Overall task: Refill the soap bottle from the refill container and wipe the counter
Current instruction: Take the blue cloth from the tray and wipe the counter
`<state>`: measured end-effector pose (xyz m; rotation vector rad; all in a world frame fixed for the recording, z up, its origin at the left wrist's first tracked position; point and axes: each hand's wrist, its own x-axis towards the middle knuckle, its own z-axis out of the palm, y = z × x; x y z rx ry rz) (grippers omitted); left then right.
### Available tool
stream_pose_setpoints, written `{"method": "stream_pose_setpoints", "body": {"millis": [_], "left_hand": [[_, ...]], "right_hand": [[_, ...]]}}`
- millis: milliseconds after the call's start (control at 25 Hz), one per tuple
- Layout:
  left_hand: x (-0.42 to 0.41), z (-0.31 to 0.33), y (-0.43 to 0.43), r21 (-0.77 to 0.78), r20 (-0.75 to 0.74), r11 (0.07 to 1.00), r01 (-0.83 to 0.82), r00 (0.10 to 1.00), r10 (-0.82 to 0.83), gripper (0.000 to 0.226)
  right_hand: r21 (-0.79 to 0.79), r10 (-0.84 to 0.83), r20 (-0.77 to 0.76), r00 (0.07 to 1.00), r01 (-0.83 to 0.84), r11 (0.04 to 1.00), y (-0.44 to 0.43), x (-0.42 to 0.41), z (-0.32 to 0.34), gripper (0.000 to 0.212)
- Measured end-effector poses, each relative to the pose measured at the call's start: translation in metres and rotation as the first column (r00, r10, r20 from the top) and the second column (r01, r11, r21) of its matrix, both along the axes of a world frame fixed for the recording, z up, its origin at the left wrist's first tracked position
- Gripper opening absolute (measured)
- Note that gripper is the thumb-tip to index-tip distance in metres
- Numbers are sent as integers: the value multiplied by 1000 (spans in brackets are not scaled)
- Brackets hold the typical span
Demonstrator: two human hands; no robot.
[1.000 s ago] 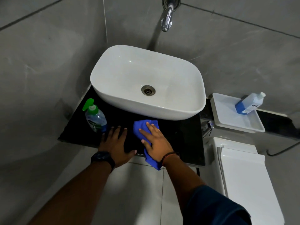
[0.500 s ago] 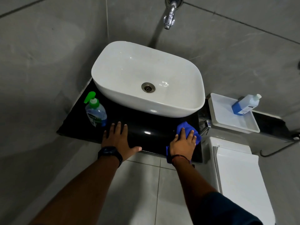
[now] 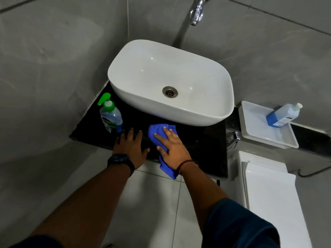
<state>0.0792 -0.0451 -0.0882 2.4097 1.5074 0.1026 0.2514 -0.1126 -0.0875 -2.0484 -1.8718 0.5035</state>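
pretty small bathroom, grey stone-look tile walls (image 3: 53, 59) with thin grout lines, and lighter grey tile on the floor (image 3: 152, 203). white oval vessel basin (image 3: 206, 111) with a metal drain (image 3: 170, 91) in the middle, and a chrome tap (image 3: 196, 13) sticking out of the wall above it. white toilet cistern (image 3: 268, 194) sits off to the right. lighting is kinda dim, just a few glints on the basin

Both hands (image 3: 131, 147) (image 3: 172, 149) flat, fingers spread
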Motion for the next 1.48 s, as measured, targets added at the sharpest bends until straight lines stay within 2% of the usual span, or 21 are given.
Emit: {"method": "stream_pose_setpoints", "body": {"millis": [80,160,240,320,400,480,520,600,720,800,880,920,1000,1080,1120,1200,1280,1360,1480], "left_hand": [[10,1,-1,-16,-35,1000,16,999,-16,89],[20,3,0,-51,-88,998,37,995,-41,101],[25,3,2,-77,-144,997,32,989,-43,108],[26,3,4,-94,-163,995,21,986,-36,111],[23,1,5,-99,-151,995,12,988,-27,112],[19,-1,4,-102,-144,995,11,989,-26,113],[18,-2,3,-101,-144,995,14,989,-29,112],[16,-3,3,-90,-135,996,17,990,-29,111],[13,-3,4,-58,-90,998,14,996,-19,110],[12,-3,5,-61,-79,998,15,997,-20,115],[12,-1,8,-77,-74,997,14,997,-20,119],[13,0,11,-89,-75,996,18,997,-25,121],[13,2,15,-113,-82,993,22,996,-31,126],[12,3,14,-120,-90,993,-5,996,-6,129],[11,4,13,-112,-92,994,-18,996,8,130],[9,4,9,-101,-90,994,-29,996,20,130],[9,4,7,-103,-95,994,-28,995,18,128],[9,4,8,-104,-105,994,-29,994,18,127],[10,3,8,-74,-73,997,-36,997,31,126]], "right_hand": [[16,-102,40,994,101,995,-25,25,-4,48],[35,-285,78,955,283,959,-51,52,-6,47],[30,-487,101,867,487,873,-70,74,-6,47],[16,-666,140,733,671,742,-76,80,-5,48],[-3,-775,170,608,787,617,-65,69,-3,51],[-34,-811,166,561,825,563,-40,45,0,52],[-39,-794,160,586,808,588,-25,31,0,52],[-20,-695,140,706,704,710,1,-3,-2,53],[5,-429,104,897,431,903,19,-29,-3,52],[1,-213,61,975,213,977,10,-13,1,49],[4,-44,23,999,44,999,-12,18,4,48],[14,-52,24,998,52,999,-24,34,2,47],[43,-276,43,960,274,961,-48,62,-3,46],[40,-564,66,823,563,826,-65,74,-6,47],[29,-651,95,753,652,758,-67,75,-7,48],[12,-749,136,649,755,656,-57,67,-6,50],[-7,-790,142,597,798,602,-35,48,-4,51],[4,-742,146,655,749,662,-13,23,-5,52],[72,-470,133,873,464,883,1,-1,-7,50]]}}
